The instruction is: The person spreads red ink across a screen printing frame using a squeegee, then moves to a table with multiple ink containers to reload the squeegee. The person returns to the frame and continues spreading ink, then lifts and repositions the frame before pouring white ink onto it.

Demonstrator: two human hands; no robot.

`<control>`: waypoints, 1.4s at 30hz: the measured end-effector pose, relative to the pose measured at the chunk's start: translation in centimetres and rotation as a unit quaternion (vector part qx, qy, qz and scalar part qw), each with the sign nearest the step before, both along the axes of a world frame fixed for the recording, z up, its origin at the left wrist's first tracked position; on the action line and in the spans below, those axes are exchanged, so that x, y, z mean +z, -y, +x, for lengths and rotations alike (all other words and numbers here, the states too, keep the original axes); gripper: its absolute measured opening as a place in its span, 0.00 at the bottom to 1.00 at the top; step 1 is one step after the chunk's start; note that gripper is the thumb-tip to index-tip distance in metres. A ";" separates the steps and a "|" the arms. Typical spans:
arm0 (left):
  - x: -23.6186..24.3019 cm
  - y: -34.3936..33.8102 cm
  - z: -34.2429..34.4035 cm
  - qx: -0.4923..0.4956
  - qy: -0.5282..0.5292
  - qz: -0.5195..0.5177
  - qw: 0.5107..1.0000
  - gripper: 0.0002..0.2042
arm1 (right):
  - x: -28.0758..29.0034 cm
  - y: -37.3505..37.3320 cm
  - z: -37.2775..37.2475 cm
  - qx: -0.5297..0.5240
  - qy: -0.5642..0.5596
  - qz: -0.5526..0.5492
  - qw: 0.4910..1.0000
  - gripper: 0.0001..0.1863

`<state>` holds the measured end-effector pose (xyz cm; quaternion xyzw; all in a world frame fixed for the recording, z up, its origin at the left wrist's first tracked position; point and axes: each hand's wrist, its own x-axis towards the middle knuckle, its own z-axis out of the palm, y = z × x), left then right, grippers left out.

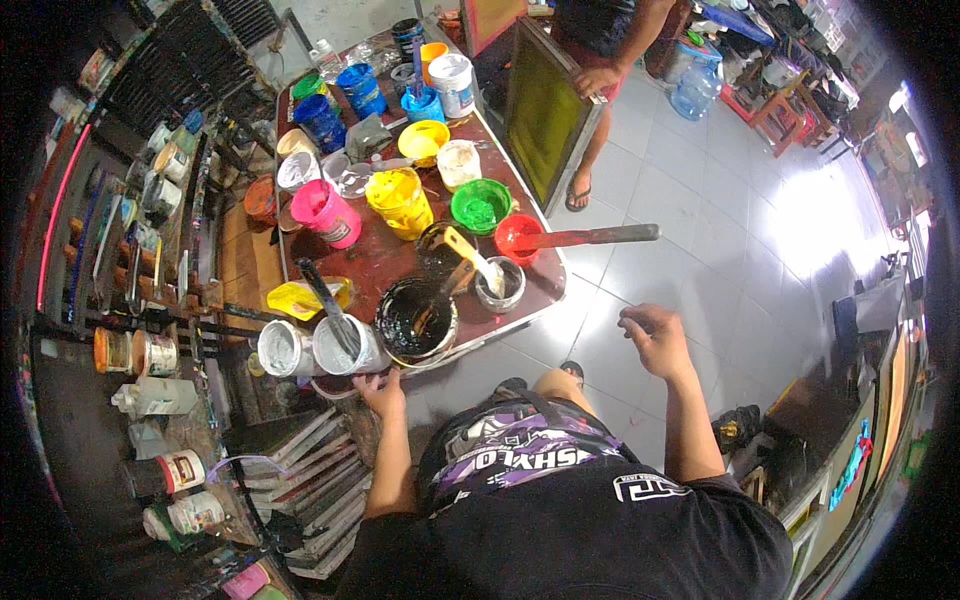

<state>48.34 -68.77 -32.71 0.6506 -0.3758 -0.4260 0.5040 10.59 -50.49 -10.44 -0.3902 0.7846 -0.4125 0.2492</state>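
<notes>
My left hand (382,394) is at the near edge of the table, thumb and fingers apart, just below a white tub (345,362) of grey-white paint with a dark-handled spatula (328,305) standing in it. Whether the fingertips touch the tub or the table edge I cannot tell. My right hand (655,338) hangs in the air over the floor, right of the table, fingers loosely bent and apart with nothing visible in them. Nearest to it are a small grey-white cup (508,295) with a yellow-handled spatula (465,248) and a red pot (512,232) with a long dark handle.
The dark red table (375,265) carries several paint tubs, including a black-smeared bucket (408,345), a pink tub (332,225) and a yellow tub (400,212). Beyond it, another person's hand (598,82) holds a framed screen (545,115). Shelves of jars line the left.
</notes>
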 end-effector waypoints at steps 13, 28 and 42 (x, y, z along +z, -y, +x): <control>-7.4 -5.1 -2.0 0.159 -0.141 0.111 0.971 0.17 | -3.6 -4.8 -13.7 0.018 -0.010 0.088 0.996 0.12; -4.3 -14.3 -23.0 0.207 0.022 0.227 0.951 0.11 | -3.9 -2.3 -32.3 0.112 0.049 0.165 0.979 0.15; -8.3 -17.1 -28.8 0.308 -0.018 0.359 0.881 0.12 | -15.0 27.5 -30.9 0.318 0.061 0.080 0.943 0.31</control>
